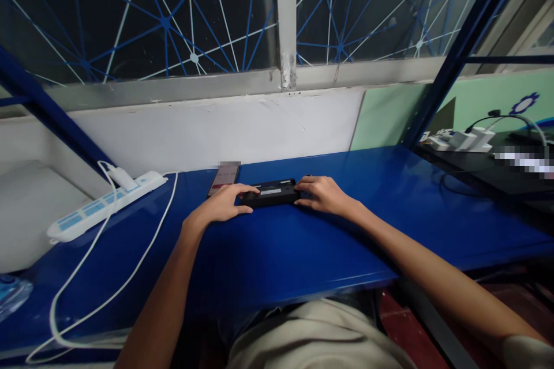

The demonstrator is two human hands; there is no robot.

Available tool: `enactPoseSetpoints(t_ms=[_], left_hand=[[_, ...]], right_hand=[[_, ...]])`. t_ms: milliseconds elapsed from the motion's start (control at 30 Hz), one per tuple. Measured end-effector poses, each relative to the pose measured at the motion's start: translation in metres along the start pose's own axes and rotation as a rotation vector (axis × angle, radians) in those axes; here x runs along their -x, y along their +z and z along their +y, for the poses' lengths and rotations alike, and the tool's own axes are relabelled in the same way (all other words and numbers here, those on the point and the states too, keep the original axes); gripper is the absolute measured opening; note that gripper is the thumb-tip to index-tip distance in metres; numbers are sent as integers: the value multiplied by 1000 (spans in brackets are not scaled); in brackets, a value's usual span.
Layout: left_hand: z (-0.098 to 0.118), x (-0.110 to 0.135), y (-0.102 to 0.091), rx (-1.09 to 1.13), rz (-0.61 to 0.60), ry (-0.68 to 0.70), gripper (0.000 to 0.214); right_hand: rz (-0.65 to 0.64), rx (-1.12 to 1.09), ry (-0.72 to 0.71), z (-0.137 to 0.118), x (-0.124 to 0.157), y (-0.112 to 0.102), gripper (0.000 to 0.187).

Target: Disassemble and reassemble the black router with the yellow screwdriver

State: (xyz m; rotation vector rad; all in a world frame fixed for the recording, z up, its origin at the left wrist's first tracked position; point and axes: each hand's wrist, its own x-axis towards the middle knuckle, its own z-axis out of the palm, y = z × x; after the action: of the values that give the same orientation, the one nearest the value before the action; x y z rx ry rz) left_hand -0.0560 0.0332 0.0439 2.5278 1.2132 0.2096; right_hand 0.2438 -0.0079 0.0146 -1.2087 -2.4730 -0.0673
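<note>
A long black rectangular device [272,193] with a pale label on its upper face lies on the blue table [277,253]; its exact kind I cannot make out. My left hand [223,203] holds its left end, fingers over the top and thumb along the near side. At the opposite end, my right hand [322,193] grips with bent fingers and the thumb at the near corner. Just behind my left hand lies a phone [225,177] with its screen lit, partly covered by the fingers.
On the left stands a white power strip [106,206] with a charger [121,177] plugged in. Its white cable [149,248] loops across the table. A clear plastic bottle [12,294] sits at the left edge. Blue frame posts [445,69] rise on both sides.
</note>
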Motion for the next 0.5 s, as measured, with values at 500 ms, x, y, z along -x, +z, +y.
enactPoseSetpoints(t_ms=[500], left_hand=[[-1, -4, 6, -65, -10, -16, 62]], right_hand=[[-66, 49, 23, -1, -1, 1, 35]])
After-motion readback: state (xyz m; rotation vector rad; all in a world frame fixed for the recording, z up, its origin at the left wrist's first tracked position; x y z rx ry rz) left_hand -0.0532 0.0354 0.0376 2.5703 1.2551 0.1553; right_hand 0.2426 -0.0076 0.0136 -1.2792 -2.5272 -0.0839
